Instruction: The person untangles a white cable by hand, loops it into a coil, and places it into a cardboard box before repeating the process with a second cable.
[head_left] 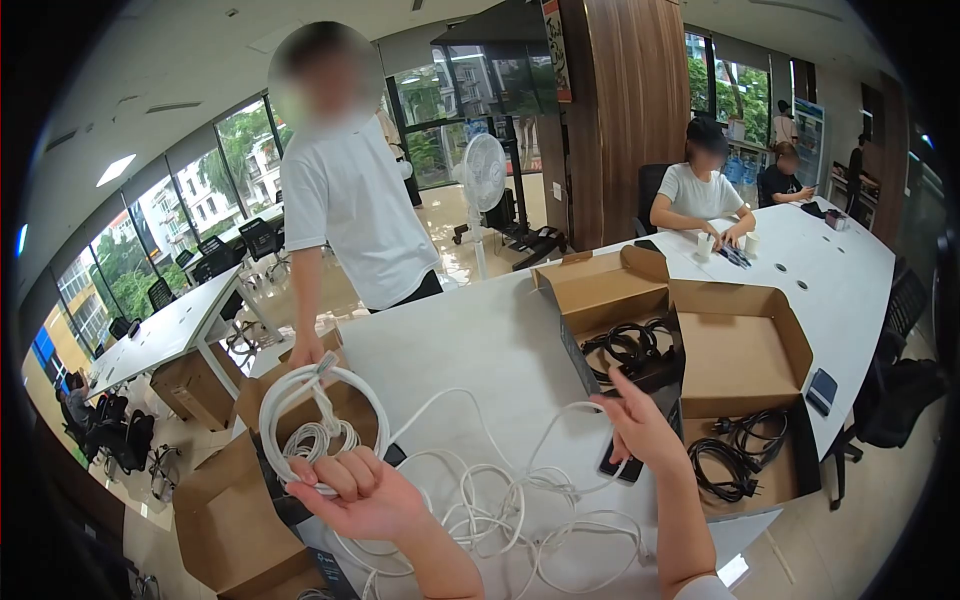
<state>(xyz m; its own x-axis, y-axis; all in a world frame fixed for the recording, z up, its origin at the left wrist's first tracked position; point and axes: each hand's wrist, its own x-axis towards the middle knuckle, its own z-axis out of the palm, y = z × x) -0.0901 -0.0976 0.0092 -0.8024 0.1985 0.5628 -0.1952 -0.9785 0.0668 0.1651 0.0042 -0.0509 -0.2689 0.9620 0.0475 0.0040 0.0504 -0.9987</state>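
My left hand (355, 490) is closed round the bottom of a wound coil of white cable (264, 425), held upright over the left side of the table. From this coil a strand runs across to a loose tangle of white cable (485, 500) on the tabletop. My right hand (640, 430), index finger extended and the other fingers curled, has a strand of the same cable running through it. Under that hand lies a black phone-like device (620, 465), partly covered.
Open cardboard boxes hold black cables (725, 465), more black cables (640, 345) and white coiled cables (318, 437). Across the white table (450, 350) stands a person (355, 210), one hand by the left box. Another person (700, 190) sits near paper cups (705, 245). A dark notebook-like item (822, 391) lies right.
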